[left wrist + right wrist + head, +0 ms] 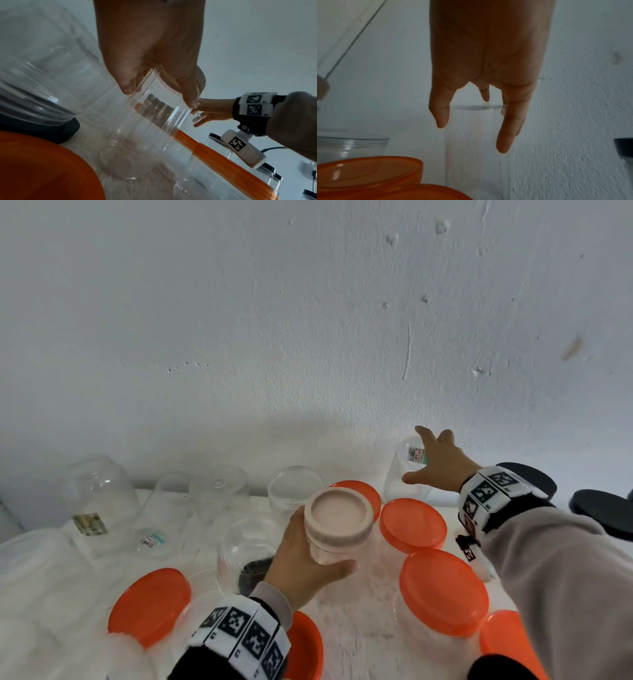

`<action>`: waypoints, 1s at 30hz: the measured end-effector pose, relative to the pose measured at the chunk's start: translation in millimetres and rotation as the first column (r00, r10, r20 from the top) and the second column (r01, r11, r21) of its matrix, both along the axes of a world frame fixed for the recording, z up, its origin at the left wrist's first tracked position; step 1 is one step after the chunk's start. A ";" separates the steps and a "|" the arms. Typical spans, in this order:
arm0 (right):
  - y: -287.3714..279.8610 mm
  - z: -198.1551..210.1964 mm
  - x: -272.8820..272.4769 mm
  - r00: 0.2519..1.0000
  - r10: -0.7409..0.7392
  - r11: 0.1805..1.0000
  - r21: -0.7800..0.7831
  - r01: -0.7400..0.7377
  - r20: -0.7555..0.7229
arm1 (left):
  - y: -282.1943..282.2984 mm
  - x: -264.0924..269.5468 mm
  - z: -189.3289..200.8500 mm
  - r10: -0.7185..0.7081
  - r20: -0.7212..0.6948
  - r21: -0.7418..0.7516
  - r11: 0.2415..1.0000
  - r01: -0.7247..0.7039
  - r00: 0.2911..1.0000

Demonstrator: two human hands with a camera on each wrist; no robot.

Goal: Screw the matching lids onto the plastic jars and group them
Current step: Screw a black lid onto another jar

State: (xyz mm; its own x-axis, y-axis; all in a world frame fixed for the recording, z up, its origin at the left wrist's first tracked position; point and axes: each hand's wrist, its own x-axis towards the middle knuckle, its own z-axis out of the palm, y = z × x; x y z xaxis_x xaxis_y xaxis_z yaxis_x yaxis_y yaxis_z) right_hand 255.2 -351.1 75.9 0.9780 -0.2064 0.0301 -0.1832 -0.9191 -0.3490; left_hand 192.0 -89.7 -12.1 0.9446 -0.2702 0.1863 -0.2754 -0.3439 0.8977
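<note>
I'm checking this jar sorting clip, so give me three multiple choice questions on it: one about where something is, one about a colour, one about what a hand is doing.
1. Where is the tall clear plastic jar that the right hand reaches toward?
A. at the back of the table by the white wall
B. at the table's near edge
C. inside another jar

2. What colour is the lid on the small clear jar in the left hand?
A. orange
B. pale pink
C. black

3. How is the right hand?
A. closed round a lid
B. fingers spread, holding nothing
C. flat on the table

Answers:
1. A: the tall clear plastic jar stands against the white wall, beyond the right hand.
2. B: the pale pink lid tops the small clear jar gripped by the left hand.
3. B: the right wrist view shows spread fingers above the jar's top, nothing held.
</note>
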 end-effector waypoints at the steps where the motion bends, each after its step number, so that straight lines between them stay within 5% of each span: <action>1: -1.9 1.7 -6.6 0.999 0.006 1.000 0.004 -0.007 0.035 | -0.1 -1.1 1.2 0.007 0.001 0.011 1.000 -0.007 1.000; 7: -9.8 14.8 -55.8 0.975 0.064 0.998 0.003 -0.066 0.211 | -0.5 -10.2 11.4 0.027 -0.030 0.158 0.987 -0.022 0.999; 13: -21.5 24.4 -116.3 0.915 0.045 0.992 0.089 -0.088 0.401 | 5.5 -23.3 9.2 0.084 -0.209 0.283 0.959 -0.022 0.974; 20: -42.6 9.4 -197.2 0.904 -0.122 0.936 0.350 -0.033 0.410 | -2.5 -59.3 2.6 0.244 -0.206 0.448 0.884 -0.130 0.948; 26: -64.6 -20.0 -254.0 0.931 -0.291 0.771 0.630 0.093 0.219 | -39.8 -100.4 -5.5 0.042 -0.216 0.537 0.839 0.082 0.976; 30: -75.3 -32.0 -291.6 0.960 -0.249 0.624 0.779 0.057 0.129 | -82.2 -126.1 -8.7 -0.197 -0.242 0.584 0.753 0.305 0.950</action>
